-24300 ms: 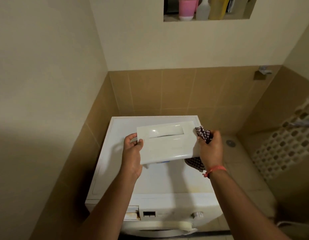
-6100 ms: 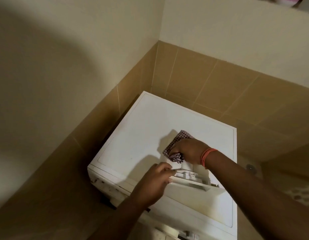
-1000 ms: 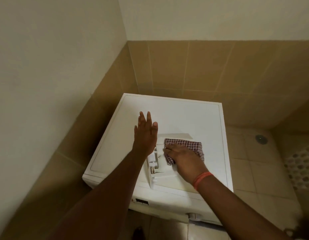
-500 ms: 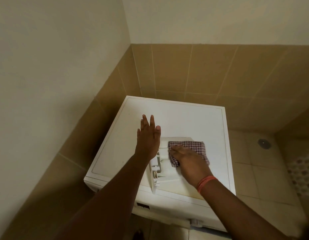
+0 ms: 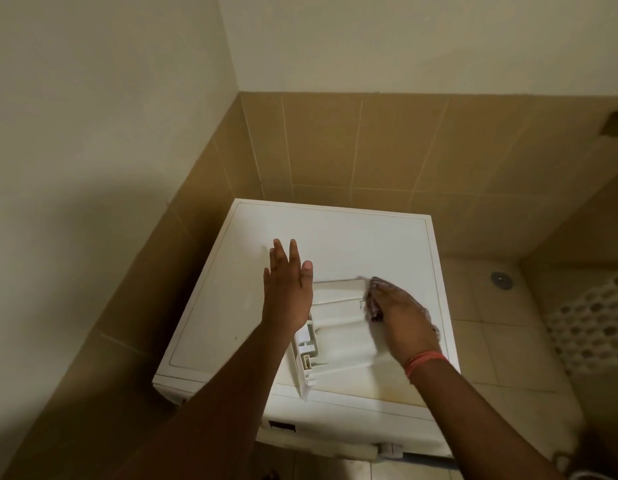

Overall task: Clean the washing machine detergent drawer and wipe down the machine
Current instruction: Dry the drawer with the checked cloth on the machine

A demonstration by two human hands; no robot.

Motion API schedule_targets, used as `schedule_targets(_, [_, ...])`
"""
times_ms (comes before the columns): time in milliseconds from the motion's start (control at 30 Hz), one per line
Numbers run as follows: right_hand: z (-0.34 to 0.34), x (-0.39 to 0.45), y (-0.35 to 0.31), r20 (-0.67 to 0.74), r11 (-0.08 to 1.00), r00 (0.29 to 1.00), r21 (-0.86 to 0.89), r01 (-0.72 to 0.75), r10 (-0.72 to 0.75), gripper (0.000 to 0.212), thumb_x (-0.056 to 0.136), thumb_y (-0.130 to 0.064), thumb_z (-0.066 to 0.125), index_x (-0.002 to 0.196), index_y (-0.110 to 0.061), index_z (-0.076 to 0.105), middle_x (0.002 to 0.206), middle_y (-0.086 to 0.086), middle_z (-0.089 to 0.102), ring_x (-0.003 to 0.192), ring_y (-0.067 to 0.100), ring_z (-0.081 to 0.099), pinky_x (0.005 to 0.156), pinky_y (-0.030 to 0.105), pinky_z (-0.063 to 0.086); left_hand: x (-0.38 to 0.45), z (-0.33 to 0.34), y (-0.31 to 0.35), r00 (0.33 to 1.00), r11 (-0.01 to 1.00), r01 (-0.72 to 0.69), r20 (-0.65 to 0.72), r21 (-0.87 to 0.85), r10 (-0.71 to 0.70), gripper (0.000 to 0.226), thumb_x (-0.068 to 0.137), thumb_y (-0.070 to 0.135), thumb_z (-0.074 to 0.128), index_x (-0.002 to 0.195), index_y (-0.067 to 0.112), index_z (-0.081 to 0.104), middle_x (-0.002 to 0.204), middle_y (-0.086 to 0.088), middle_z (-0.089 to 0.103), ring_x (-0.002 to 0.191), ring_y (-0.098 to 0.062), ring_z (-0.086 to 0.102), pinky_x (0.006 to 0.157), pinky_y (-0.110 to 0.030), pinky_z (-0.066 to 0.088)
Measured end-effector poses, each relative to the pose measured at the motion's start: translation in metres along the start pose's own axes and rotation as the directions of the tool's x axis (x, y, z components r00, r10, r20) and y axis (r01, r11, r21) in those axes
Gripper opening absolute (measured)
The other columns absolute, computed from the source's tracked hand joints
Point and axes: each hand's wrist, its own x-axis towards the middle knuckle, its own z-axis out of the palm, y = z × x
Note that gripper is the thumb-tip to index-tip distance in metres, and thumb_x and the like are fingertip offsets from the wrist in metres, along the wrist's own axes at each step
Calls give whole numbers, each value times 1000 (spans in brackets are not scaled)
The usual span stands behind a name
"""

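Note:
The white washing machine [image 5: 335, 237] stands in a tiled corner, seen from above. Its detergent drawer [image 5: 338, 327] has been taken out and lies on the machine's top, near the front. My left hand [image 5: 286, 292] is flat with straight fingers at the drawer's left end, over the lid. My right hand [image 5: 401, 320] is blurred with motion and presses the checked cloth [image 5: 371, 303] onto the drawer's right side. Most of the cloth is hidden under that hand.
Walls close in on the machine's left and back. Tiled floor with a round drain [image 5: 501, 280] lies to the right, beside a white surface with a honeycomb pattern [image 5: 591, 327]. The machine's front panel shows a dark slot [image 5: 281, 426].
My right hand has slid the cloth to the right and back across the drawer, and the cloth is now mostly under the hand. My left hand stays flat at the drawer's left.

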Motion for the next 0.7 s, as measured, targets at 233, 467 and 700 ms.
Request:
schedule_targets(233, [-8, 36, -9, -145, 985, 984, 155, -78, 101, 41, 96, -13, 50, 134, -24, 59, 135, -3, 59, 122, 14, 54, 106, 23, 37, -1, 4, -5, 1000, 990, -19, -15, -140, 17, 63, 100, 52, 7, 157, 27, 0, 164, 0, -14, 151, -14, -13, 124, -40, 0])
schedule_targets(467, [23, 69, -60, 347, 882, 812, 148, 447, -469, 38, 87, -6, 56, 121, -20, 67, 125, 1, 66, 115, 20, 60, 99, 31, 46, -1, -3, -1, 1000, 992, 19, 5, -126, -19, 60, 102, 48, 8, 157, 27, -2, 165, 1, -13, 151, -14, -12, 122, -41, -3])
schedule_targets(700, [-22, 74, 12, 498, 942, 804, 88, 325, -324, 50, 87, 13, 57, 128, -13, 65, 139, 4, 57, 128, 18, 51, 108, 15, 32, -4, -4, 1, 998, 998, 58, 21, -23, -57, 70, 93, 56, -5, 157, 28, -7, 164, 7, -16, 149, -15, -19, 123, -43, -5])
